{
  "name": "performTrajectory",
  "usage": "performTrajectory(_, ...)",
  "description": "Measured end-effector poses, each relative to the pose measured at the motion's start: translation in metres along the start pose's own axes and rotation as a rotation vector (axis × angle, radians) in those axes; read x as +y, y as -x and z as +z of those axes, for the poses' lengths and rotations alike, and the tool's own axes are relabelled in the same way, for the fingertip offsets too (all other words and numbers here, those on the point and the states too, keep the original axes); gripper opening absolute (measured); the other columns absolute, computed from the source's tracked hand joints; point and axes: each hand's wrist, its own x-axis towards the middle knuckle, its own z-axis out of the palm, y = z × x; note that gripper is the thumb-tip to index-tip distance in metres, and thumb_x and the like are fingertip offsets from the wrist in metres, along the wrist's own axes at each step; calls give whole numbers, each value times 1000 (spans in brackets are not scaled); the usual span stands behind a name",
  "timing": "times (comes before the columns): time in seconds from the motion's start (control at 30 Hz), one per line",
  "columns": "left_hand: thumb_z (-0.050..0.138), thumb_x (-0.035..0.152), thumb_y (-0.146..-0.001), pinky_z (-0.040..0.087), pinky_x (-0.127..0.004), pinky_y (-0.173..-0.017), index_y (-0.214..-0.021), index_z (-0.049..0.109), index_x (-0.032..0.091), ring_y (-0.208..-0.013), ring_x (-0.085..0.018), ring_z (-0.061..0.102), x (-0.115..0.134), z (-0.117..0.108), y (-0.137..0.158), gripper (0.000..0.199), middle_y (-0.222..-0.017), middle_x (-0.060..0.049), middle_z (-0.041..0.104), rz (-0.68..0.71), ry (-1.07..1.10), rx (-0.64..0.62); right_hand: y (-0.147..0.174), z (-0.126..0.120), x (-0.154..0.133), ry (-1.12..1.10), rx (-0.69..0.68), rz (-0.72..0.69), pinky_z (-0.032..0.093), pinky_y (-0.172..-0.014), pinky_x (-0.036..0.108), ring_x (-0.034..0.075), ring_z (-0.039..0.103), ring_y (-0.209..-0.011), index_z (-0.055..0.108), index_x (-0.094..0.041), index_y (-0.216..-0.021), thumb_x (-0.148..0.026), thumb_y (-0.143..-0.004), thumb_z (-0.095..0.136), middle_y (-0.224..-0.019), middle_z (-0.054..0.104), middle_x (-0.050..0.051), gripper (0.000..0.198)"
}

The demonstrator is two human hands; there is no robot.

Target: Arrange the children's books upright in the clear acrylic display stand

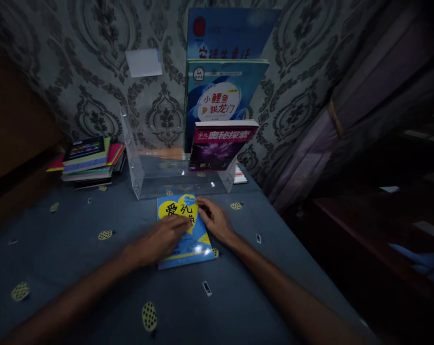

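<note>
A blue and yellow book [187, 244] lies flat on the cloth, its cover with a yellow heart facing up. My left hand [168, 233] rests on the cover, fingers stretched out and lying flat, hiding part of the title. Along the upper right edge of the same book is my right hand [215, 220], touching it with fingers apart and slightly bent. Just behind the book stands a clear acrylic rack [177, 184]. In it, a purple and magenta book [219, 148] leans upright, with a teal book [220, 81] and a taller blue book [234, 28] in steps behind it.
A pile of books [89, 160] sits at the left back of the table, left of the rack. Patterned wallpaper [98, 86] with a white switch plate [144, 63] rises behind. A tied curtain [310, 153] hangs at right, beyond the edge of the blue tablecloth [105, 287].
</note>
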Motion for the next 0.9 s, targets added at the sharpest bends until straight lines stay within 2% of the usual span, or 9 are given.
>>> performTrajectory(0.13,37,30,-101,48,-45,-105,-129,59,17,-120,-25,59,-59,-3,13,37,-129,-12,63,-223,-91,150,0,1,2,45,-7,-9,55,-89,39,22,67,-101,60,-21,-126,-23,-90,51,-116,70,10,37)
performTrajectory(0.2,39,37,-101,48,-46,-105,-129,58,16,-120,-26,59,-75,-7,21,41,-130,-13,62,-278,-84,159,1,1,1,78,-23,-26,54,-91,41,22,66,-102,60,-21,-127,-24,-91,50,-117,69,10,38)
performTrajectory(0.27,38,40,-101,48,-46,-106,-130,58,15,-122,-26,59,-78,-10,29,43,-132,-14,61,-272,-63,148,2,1,0,120,-34,-48,52,-94,43,23,65,-105,59,-22,-128,-24,-91,50,-119,68,9,38)
performTrajectory(0.37,37,38,-102,48,-44,-106,-128,60,17,-122,-24,59,-60,-11,40,40,-132,-11,62,-227,-53,152,4,2,-2,172,-47,-68,50,-98,44,24,63,-109,59,-22,-129,-25,-92,48,-121,67,9,38)
performTrajectory(0.57,40,30,-102,53,-42,-101,-128,61,20,-117,-22,62,14,-4,71,34,-128,-9,65,-109,-48,156,4,-1,-7,248,-74,-77,47,-101,44,24,62,-111,58,-19,-130,-24,-93,46,-122,67,10,39)
performTrajectory(0.67,41,26,-102,53,-39,-102,-132,57,22,-118,-20,62,42,-4,82,35,-129,-8,65,-72,-56,144,3,-1,-16,337,-81,-100,45,-102,47,26,59,-117,62,-19,-125,-21,-92,47,-120,69,11,36)
performTrajectory(0.77,40,26,-102,55,-35,-98,-131,58,23,-115,-19,63,52,-8,83,34,-127,-7,66,-47,-66,163,3,9,-35,413,-141,-177,40,-107,50,28,54,-126,67,-18,-117,-18,-92,48,-122,69,13,31)
performTrajectory(0.9,42,24,-101,58,-34,-92,-123,63,22,-107,-19,66,50,-8,79,31,-118,-7,69,-38,-59,214,-2,44,-67,352,-411,-333,34,-115,43,22,46,-137,61,-18,-130,-23,-98,46,-139,60,11,36)
